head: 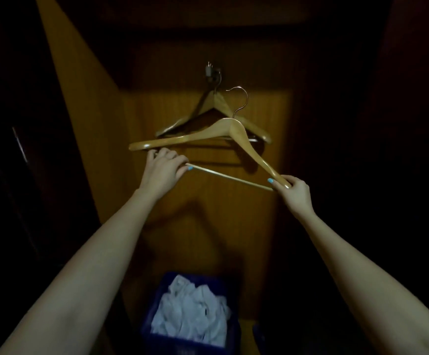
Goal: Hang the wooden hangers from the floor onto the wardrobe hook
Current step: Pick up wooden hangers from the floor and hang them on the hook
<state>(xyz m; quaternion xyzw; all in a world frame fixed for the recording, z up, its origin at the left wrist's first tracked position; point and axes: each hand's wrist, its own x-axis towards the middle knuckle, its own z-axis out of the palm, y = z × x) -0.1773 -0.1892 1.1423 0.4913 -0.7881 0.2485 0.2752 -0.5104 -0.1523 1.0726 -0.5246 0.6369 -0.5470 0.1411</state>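
Two hangers in sight, one wardrobe hook (212, 73). The hung hanger (222, 102) is already on it. The held hanger (208, 133) sits just below, long axis sideways, right end dipping. Left hand (163, 166) grips the bar's left end and right hand (294, 192) pinches the right tip. Its wire loop (241, 98) is just down-right of the hook, so up-left next, I reckon.

Warm light falls on the wooden back panel (208, 213) at the centre of the frame; both sides lie in deep shadow. At bottom centre stands a blue crate (148, 329) holding crumpled white cloth (193, 316).
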